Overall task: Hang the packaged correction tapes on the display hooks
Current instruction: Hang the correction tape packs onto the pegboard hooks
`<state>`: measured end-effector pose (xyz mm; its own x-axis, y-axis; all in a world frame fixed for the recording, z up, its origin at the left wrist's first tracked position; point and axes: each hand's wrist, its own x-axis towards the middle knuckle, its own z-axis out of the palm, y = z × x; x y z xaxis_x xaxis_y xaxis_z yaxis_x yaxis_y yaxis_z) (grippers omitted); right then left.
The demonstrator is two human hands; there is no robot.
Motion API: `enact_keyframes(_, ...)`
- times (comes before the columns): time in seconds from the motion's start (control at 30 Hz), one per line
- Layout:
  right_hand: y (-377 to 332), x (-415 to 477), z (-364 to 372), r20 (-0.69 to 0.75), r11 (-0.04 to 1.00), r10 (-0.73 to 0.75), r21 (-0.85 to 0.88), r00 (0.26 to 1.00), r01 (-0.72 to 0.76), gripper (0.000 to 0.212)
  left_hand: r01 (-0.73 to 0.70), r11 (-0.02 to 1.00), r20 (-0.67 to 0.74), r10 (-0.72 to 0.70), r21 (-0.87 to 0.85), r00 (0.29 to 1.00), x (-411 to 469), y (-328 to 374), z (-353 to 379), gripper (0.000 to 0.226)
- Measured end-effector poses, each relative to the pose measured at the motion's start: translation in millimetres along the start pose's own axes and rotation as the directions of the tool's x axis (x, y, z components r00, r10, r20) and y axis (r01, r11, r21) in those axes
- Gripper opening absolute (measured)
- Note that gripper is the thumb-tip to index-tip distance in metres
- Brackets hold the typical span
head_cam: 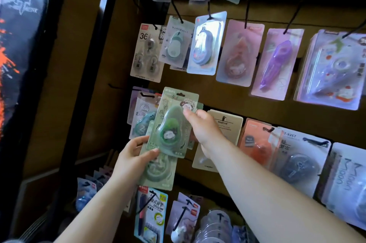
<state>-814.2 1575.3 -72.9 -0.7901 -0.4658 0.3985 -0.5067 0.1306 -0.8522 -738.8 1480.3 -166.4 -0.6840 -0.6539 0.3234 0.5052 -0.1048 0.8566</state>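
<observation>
The left hand (132,155) pinches the lower corner of a green packaged correction tape (172,124), thumb on the front, with a second green pack (158,169) stacked just behind and below that grip. The right hand (202,126) clamps the front pack's upper right edge, fingertips by the round sticker. The pack looks light, its card stiff but bendable and the blister slick — best held by the card margins, below the hang slot. Just beyond the grip a bare display hook (147,95) juts out; farther off, a brown backboard (198,88) crowded with hanging packs, dimly lit.
</observation>
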Motion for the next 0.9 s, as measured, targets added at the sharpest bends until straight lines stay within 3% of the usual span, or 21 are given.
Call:
enact_keyframes(0.2,-10,15,-1,-0.092,0.995,-0.031,-0.096,0.995,0.023,0.039,0.02,1.0,0.013,-0.02,-0.005,1.0,6,-4,1,0.024)
enact_keyframes(0.73,5,32,5,-0.164,0.993,0.017,-0.111,0.986,-0.035,0.03,0.088,0.996,0.029,-0.087,-0.022,0.996,23,-20,1,0.016)
enact_keyframes(0.9,12,44,2,-0.229,0.982,-0.035,-0.191,0.973,-0.009,0.024,0.091,0.996,-0.007,-0.091,0.006,0.996,30,-31,0,0.027)
